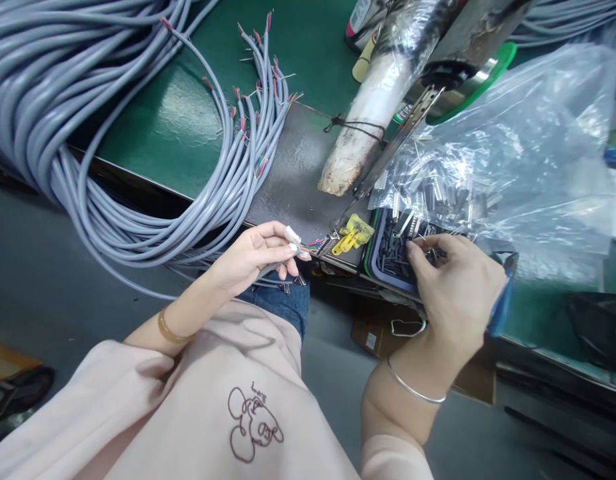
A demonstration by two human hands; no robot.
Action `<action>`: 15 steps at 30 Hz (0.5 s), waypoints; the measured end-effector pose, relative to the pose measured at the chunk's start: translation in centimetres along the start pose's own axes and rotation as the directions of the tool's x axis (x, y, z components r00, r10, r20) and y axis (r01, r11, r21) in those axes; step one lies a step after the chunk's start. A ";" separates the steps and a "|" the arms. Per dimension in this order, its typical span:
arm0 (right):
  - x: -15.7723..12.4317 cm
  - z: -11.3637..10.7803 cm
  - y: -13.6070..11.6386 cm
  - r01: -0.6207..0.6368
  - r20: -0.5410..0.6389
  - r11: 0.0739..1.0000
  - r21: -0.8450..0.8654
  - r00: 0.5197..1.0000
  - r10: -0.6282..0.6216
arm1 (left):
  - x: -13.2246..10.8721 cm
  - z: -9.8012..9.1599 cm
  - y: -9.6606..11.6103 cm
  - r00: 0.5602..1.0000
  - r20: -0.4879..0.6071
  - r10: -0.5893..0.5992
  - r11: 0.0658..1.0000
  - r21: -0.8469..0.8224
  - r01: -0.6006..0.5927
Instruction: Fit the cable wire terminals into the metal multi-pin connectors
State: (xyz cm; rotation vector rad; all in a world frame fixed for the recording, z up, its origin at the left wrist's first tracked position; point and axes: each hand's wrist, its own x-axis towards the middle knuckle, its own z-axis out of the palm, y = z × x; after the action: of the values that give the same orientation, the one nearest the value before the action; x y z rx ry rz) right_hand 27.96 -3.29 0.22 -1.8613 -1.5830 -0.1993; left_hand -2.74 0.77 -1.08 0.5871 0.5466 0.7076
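Observation:
My left hand (268, 252) is closed in a pinch around a grey cable, with white wrapping on a fingertip. Thin coloured wires (314, 246) stick out past those fingers, over the edge of a dark board (293, 173). Their ends lie by a row of small metal pins (330, 243), beside a yellow clip (349, 239). My right hand (453, 280) reaches into a tray (371, 261) of small black parts (392, 252), thumb and fingers pinched together. What those fingertips hold, if anything, is hidden.
A thick bundle of grey cables (153, 233) hangs over the green table (188, 107) on the left. A white plastic-wrapped tube (358, 127) slants above the board. Behind the tray stand a green-rimmed spool (493, 77) and a clear bag (538, 147) over metal connectors.

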 end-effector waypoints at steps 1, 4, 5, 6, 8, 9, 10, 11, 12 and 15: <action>0.0 -0.1 0.0 0.004 -0.007 1.000 -0.030 1.000 -0.004 | 0.0 0.0 0.0 1.000 0.000 -0.003 1.000 -0.002 0.003; -0.4 -0.5 0.0 0.007 -0.035 0.992 -0.129 0.999 -0.011 | 0.0 -0.1 -0.1 1.000 -0.003 -0.008 1.000 0.000 0.008; -0.5 -0.7 -0.1 0.002 -0.061 0.991 -0.132 0.998 -0.010 | 0.0 -0.1 -0.1 1.000 -0.004 -0.008 1.000 0.001 0.008; -0.6 -0.9 -0.2 0.000 -0.090 0.993 -0.121 0.996 -0.011 | 0.1 0.0 -0.1 1.000 -0.007 -0.010 1.000 0.000 0.010; -0.9 -1.2 -0.8 -0.014 -0.156 0.998 -0.066 0.988 0.004 | 0.1 0.0 -0.2 1.000 -0.009 -0.012 1.000 -0.004 0.012; -1.0 -1.3 -1.3 -0.024 -0.209 1.000 -0.017 0.978 0.020 | 0.2 0.1 -0.2 1.000 -0.008 -0.013 1.000 -0.005 0.013; -1.3 -1.4 -2.0 -0.035 -0.259 0.998 0.043 0.965 0.045 | 0.2 0.1 -0.2 1.000 -0.007 -0.015 1.000 -0.005 0.015; -1.5 -1.5 -2.8 -0.041 -0.320 0.992 0.120 0.944 0.078 | 0.3 0.2 -0.2 1.000 -0.009 -0.015 1.000 -0.002 0.015; -1.9 -1.6 -3.6 -0.029 -0.356 0.978 0.205 0.929 0.102 | 0.4 0.3 -0.2 1.000 -0.012 -0.012 1.000 0.004 0.012; -3.1 -2.1 -6.4 0.011 -0.348 0.917 0.399 0.927 0.140 | 0.5 0.6 -0.4 0.999 -0.027 0.020 0.998 0.065 -0.019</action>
State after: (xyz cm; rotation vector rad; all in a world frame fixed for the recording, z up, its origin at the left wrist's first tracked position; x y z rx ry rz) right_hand 21.90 -6.79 2.67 -1.4568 -1.1927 -0.1740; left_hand -1.82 0.72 -1.02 0.6439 0.5922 0.7195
